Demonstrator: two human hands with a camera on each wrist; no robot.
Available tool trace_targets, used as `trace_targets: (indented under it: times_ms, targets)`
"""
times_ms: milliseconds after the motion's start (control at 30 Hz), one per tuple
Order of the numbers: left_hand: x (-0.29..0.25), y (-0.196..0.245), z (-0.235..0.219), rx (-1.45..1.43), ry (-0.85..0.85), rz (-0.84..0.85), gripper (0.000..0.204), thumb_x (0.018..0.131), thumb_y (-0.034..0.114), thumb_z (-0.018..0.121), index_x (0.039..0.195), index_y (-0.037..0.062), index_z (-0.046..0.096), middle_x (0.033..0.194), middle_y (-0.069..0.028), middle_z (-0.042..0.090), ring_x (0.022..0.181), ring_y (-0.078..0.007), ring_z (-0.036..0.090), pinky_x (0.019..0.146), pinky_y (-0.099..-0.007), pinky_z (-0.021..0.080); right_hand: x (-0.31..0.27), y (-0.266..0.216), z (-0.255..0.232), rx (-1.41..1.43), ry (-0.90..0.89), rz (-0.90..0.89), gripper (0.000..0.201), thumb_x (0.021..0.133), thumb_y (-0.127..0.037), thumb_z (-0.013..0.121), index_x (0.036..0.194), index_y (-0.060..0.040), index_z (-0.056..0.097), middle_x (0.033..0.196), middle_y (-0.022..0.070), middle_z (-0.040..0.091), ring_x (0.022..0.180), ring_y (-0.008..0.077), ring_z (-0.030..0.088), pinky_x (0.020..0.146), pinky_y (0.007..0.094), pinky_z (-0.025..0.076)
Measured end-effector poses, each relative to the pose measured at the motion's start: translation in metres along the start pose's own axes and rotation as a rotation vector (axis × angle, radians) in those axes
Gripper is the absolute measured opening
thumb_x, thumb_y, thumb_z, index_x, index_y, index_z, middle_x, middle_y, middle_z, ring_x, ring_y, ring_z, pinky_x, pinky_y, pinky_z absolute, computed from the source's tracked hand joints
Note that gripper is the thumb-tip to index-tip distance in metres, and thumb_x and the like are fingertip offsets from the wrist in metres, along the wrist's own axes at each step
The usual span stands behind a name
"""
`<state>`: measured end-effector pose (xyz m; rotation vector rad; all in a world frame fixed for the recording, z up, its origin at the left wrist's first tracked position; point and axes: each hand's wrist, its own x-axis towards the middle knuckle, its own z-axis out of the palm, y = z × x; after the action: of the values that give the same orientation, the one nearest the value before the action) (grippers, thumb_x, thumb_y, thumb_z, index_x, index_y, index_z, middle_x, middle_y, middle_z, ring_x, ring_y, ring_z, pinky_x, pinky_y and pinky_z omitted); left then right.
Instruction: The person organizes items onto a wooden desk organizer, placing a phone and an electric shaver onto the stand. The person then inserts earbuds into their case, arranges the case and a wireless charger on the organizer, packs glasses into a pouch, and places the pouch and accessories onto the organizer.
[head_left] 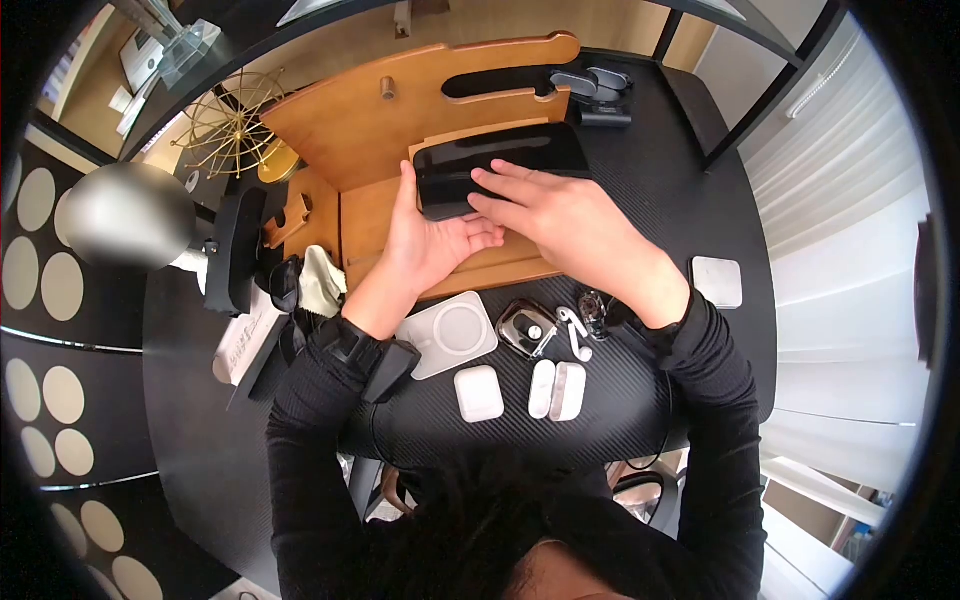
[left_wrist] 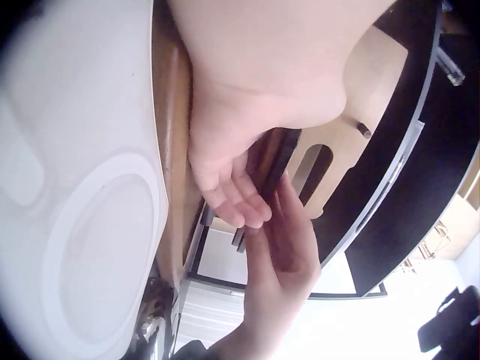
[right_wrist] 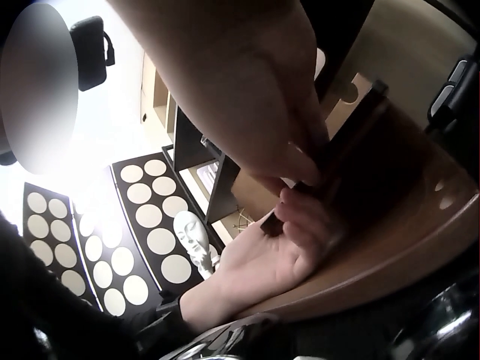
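The left hand (head_left: 425, 240) is cradling the phone's (head_left: 497, 165) end in curled fingers while the right hand's (head_left: 560, 215) straight fingers are pressing its screen over the wooden stand (head_left: 370, 120), so uneven pressure is risking a slip onto the worktop (head_left: 650, 200).

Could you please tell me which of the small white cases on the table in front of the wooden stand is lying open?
The right-hand white case is open, its two halves side by side, right of the closed square white case, which shows one unbroken top.

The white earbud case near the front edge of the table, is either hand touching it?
No. Both the left hand and right hand are on the phone; the white earbud case lies apart.
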<state>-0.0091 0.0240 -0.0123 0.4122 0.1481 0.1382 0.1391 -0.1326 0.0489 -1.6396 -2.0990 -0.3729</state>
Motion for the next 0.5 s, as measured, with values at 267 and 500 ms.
trace_targets:
  times_ms: [267, 500]
  targets:
    - [0.001, -0.001, 0.004, -0.049, -0.038, 0.028, 0.100, 0.090, 0.083, 0.019, 0.137, -0.0009, 0.047, 0.122, -0.0251, 0.060, 0.107, -0.0371, 0.062, 0.093, -0.0460, 0.049, 0.003, 0.004, -0.002, 0.041, 0.003, -0.041, 0.040, 0.082, -0.008, 0.061, 0.121, -0.0035, 0.065, 0.133, 0.0146, 0.061, 0.129, 0.0288, 0.055, 0.107, 0.0413, 0.046]
    - [0.002, -0.001, 0.005, 0.143, -0.133, 0.052, 0.092, 0.095, 0.075, 0.023, 0.139, -0.0032, 0.045, 0.128, -0.0288, 0.058, 0.110, -0.0356, 0.061, 0.094, -0.0420, 0.047, -0.003, 0.018, -0.017, -0.109, -0.003, 0.089, 0.042, 0.081, -0.005, 0.061, 0.123, -0.0054, 0.064, 0.135, 0.0137, 0.059, 0.132, 0.0293, 0.050, 0.110, 0.0452, 0.041]
